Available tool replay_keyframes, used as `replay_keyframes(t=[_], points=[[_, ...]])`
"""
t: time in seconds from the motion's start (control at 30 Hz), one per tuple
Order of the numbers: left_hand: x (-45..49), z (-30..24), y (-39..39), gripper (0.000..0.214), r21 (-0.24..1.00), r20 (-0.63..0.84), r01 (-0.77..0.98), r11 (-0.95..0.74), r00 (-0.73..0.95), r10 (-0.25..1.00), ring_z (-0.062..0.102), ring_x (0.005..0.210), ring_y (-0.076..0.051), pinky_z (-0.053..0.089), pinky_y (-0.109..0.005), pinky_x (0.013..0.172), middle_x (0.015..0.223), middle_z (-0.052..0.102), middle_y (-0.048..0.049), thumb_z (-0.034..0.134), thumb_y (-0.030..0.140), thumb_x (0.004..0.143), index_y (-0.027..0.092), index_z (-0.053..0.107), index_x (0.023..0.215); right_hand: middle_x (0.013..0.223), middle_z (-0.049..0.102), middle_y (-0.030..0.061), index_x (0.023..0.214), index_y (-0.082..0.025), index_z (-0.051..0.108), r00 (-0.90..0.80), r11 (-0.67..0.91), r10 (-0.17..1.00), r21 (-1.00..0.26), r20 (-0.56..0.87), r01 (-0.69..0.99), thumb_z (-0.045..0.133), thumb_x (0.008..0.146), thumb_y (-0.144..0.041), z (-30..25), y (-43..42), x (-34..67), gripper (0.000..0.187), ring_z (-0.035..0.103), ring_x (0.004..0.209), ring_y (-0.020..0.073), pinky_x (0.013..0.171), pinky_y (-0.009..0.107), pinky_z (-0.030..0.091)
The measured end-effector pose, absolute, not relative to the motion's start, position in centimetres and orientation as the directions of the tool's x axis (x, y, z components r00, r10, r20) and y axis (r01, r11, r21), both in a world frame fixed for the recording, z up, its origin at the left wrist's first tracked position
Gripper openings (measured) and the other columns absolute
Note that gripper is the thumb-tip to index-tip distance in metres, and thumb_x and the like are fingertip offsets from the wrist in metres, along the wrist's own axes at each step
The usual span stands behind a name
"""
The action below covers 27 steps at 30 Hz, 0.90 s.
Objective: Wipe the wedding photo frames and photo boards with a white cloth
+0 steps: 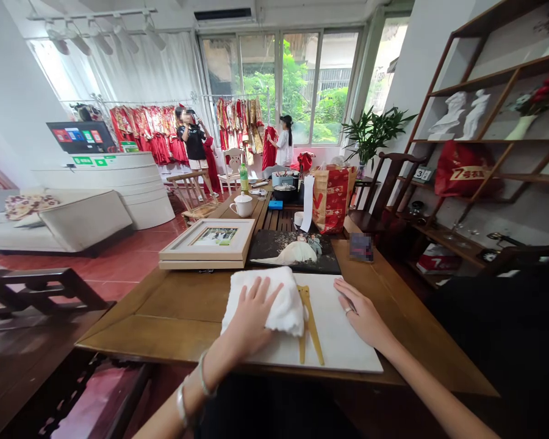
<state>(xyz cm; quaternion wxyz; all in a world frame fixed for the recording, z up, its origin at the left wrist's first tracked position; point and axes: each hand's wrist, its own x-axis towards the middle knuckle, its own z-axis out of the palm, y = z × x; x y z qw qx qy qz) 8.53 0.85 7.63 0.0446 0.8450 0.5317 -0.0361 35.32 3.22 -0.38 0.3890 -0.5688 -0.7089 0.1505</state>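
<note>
Spread flat, my left hand (255, 308) presses on a fluffy white cloth (286, 305). The cloth lies over the left part of a flat white board or sheet (348, 341) at the table's near edge. Beside the cloth lies a yellowish two-legged tool (312, 323), joined at its top and parted at the bottom; its exact kind is unclear. My right hand (363, 314), with a ring on one finger, rests with fingers extended on the board's right edge. The cloth hides part of the board.
Beyond the board lie a dark picture panel (297, 251) and stacked light-wood frames (208, 242). Farther along the wooden table (165, 305) stand a white teapot (243, 205), a green bottle (244, 178) and a red-and-tan paper bag (332, 201). Two people stand near red garments at the back.
</note>
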Motion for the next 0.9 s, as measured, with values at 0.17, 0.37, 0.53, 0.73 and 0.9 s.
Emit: replay_keyframes(t=[0.17, 0.37, 0.53, 0.73, 0.9], points=[[8.6, 8.3, -5.5, 0.116, 0.015, -0.387, 0.888, -0.459, 0.428, 0.817, -0.012, 0.135, -0.036, 0.000, -0.059, 0.107, 0.153, -0.004, -0.0126, 0.050, 0.002, 0.041, 0.024, 0.008, 0.147, 0.136, 0.052, 0.0089, 0.121, -0.020, 0.060, -0.045, 0.323, 0.916, -0.665, 0.399, 0.674, 0.044, 0.088, -0.027, -0.6, 3.1, 35.6, 0.037, 0.044, 0.129, 0.0240, 0.111, 0.048, 0.030], [8.7, 9.0, -3.3, 0.106, 0.084, -0.279, 0.874, -0.479, 0.483, 0.830, -0.009, 0.137, -0.034, 0.003, -0.057, 0.109, 0.154, 0.001, -0.0133, 0.049, 0.005, 0.051, 0.021, 0.009, 0.148, 0.135, 0.053, 0.0110, 0.120, -0.018, 0.060, -0.043, 0.306, 0.922, -0.658, 0.384, 0.688, 0.043, 0.088, -0.028, -0.3, 2.9, 35.2, 0.037, 0.044, 0.129, 0.0243, 0.111, 0.047, 0.031], [9.5, 8.3, 3.6, 0.082, 0.095, -0.149, 0.882, -0.462, 0.472, 0.869, 0.003, 0.138, -0.037, 0.009, -0.059, 0.108, 0.152, 0.014, -0.0178, 0.048, 0.014, 0.071, 0.017, 0.016, 0.147, 0.135, 0.053, 0.0108, 0.119, -0.019, 0.061, -0.045, 0.315, 0.918, -0.657, 0.394, 0.685, 0.042, 0.089, -0.030, -0.2, 2.8, 35.1, 0.037, 0.045, 0.128, 0.0244, 0.110, 0.048, 0.032], [10.0, 8.0, 4.8, 0.075, 0.099, -0.147, 0.883, -0.459, 0.470, 0.871, 0.003, 0.139, -0.034, 0.010, -0.058, 0.108, 0.152, 0.015, -0.0171, 0.043, 0.017, 0.076, 0.017, 0.016, 0.146, 0.134, 0.054, 0.0092, 0.119, -0.020, 0.061, -0.043, 0.330, 0.909, -0.655, 0.414, 0.680, 0.043, 0.089, -0.030, -0.6, 3.3, 35.7, 0.037, 0.046, 0.128, 0.0238, 0.110, 0.047, 0.032], [10.8, 8.5, -1.6, 0.100, 0.070, -0.242, 0.876, -0.478, 0.479, 0.843, -0.011, 0.137, -0.034, 0.002, -0.057, 0.109, 0.153, -0.001, -0.0152, 0.049, 0.008, 0.057, 0.019, 0.008, 0.148, 0.135, 0.053, 0.0115, 0.120, -0.017, 0.060, -0.060, 0.320, 0.915, -0.626, 0.400, 0.711, 0.041, 0.088, -0.027, -0.6, 3.4, 36.1, 0.039, 0.045, 0.128, 0.0240, 0.110, 0.047, 0.032]])
